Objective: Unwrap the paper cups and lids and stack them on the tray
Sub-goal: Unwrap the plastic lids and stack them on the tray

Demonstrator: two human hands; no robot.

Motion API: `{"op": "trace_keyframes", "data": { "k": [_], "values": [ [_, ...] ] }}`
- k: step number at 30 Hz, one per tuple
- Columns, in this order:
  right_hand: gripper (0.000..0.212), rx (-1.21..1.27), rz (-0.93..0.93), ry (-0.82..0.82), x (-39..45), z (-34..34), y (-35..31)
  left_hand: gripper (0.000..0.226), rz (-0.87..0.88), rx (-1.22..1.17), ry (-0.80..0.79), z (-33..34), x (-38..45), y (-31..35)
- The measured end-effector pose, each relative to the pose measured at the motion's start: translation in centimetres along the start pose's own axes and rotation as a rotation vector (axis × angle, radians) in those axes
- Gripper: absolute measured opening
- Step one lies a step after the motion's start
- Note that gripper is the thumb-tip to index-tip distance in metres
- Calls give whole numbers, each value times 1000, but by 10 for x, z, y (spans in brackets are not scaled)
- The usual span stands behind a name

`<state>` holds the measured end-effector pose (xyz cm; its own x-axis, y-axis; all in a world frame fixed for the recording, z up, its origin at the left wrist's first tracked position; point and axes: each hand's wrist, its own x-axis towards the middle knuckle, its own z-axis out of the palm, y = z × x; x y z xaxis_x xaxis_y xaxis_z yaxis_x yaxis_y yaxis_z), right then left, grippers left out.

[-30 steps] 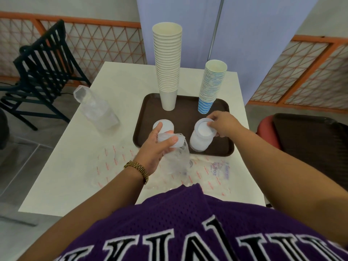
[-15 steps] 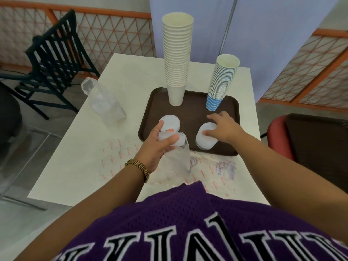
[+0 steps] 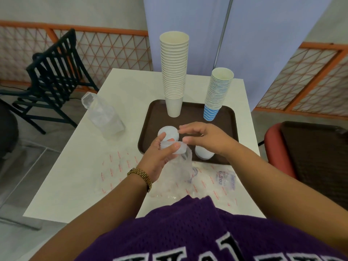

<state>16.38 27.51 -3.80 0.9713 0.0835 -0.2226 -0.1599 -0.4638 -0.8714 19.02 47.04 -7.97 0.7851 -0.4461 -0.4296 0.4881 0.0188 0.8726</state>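
Observation:
A brown tray (image 3: 228, 117) on the white table carries a tall stack of cream cups (image 3: 174, 72), a shorter stack of blue-striped cups (image 3: 217, 95) and two piles of white lids, one at the near left (image 3: 170, 131) and one at the near right (image 3: 202, 154). My left hand (image 3: 160, 157) grips a clear plastic sleeve of lids (image 3: 180, 162) near its open top. Just above that opening hovers my right hand (image 3: 205, 138), fingers loosely bent and holding nothing.
An empty clear wrapper (image 3: 102, 114) lies on the table's left side. Flat printed wrappers (image 3: 222, 178) cover the near edge. A black chair (image 3: 49, 76) stands at the left and a red-brown seat (image 3: 308, 157) at the right.
My right hand has left the right lid pile on the tray and moved left to the top of the sleeve held in my left hand.

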Motion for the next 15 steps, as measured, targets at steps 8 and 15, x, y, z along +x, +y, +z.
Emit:
{"op": "trace_keyframes", "data": {
  "k": [8, 15],
  "values": [
    [33, -181, -100, 199, -14, 29, -8, 75, 33, -132, -37, 13, 1, 12],
    [32, -103, -131, 436, -30, 47, -17, 52, 17, -297, -40, 32, -7, 14]
  ]
}}
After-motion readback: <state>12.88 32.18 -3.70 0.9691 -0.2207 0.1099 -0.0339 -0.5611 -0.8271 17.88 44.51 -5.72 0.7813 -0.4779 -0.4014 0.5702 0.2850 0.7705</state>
